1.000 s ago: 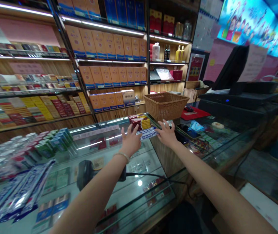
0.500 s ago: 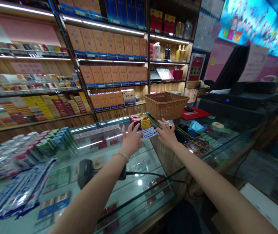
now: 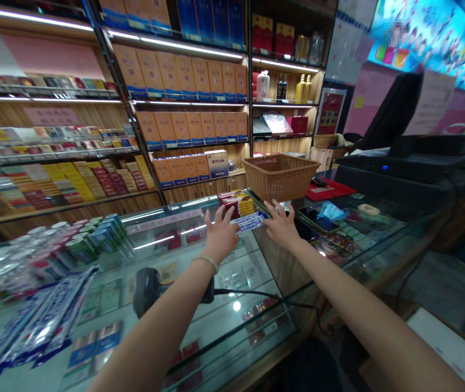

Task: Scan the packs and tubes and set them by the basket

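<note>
Small blue-and-white packets (image 3: 249,221) lie on the glass counter between my two hands. My left hand (image 3: 221,235) is at their left end, its fingers spread and its thumb side against them. At the right end, my right hand (image 3: 282,226) touches them with its fingertips, fingers apart too. Right behind the packets sits a stack of red and yellow packs (image 3: 240,204). A dark barcode scanner (image 3: 146,291) lies under my left forearm, partly hidden, with its cable running right.
A wicker basket (image 3: 277,177) stands behind my right hand. Phones (image 3: 318,219) and a red mat (image 3: 330,189) lie to the right, near a black monitor (image 3: 393,117). Long blue packets (image 3: 48,316) and rows of cans (image 3: 89,239) occupy the left counter. Shelves of boxes (image 3: 187,128) line the back.
The view has shifted slightly, moving the scene a little right and down. Both hands stay at the blue-and-white packets, in nearly the same pose.
</note>
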The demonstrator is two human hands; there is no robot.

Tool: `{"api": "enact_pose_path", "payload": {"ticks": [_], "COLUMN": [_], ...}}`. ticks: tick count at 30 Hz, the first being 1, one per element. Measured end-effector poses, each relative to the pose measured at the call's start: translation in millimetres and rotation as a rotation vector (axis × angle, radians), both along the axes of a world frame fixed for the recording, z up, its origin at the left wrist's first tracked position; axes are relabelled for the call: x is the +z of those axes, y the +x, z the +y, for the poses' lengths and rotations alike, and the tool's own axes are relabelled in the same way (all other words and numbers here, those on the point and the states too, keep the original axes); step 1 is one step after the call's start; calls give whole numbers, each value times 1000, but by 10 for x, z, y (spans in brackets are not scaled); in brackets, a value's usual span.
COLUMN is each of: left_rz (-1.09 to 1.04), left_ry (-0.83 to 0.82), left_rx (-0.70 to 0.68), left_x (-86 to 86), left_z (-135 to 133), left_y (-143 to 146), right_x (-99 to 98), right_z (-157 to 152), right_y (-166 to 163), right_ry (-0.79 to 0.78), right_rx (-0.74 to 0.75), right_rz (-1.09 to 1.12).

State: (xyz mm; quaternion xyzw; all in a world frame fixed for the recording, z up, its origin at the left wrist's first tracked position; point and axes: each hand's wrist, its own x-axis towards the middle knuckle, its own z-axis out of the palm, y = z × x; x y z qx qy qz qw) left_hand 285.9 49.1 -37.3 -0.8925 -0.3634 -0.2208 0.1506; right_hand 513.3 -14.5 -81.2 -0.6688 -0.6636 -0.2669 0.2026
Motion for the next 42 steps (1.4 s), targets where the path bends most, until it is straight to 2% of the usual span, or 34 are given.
{"api": "enact_pose_path", "payload": {"ticks": [10, 19, 31, 42], "left_rz": [46, 43, 42, 90], "left_ry": [2, -30, -38, -71], "left_rx": [27, 33, 53, 96], "left_x": [13, 62, 32, 116], "left_z": [-18, -54, -21, -38], "left_y": [14, 2, -3, -9], "right_x": [22, 36, 4, -15], "right_z": [-8, -20, 0, 12], "right_y": [-5, -18, -12, -15], "right_ry": [-56, -43, -12, 25], "right_rx": [-14, -17, -18, -14], "right_rz": [9, 23, 24, -17]}}
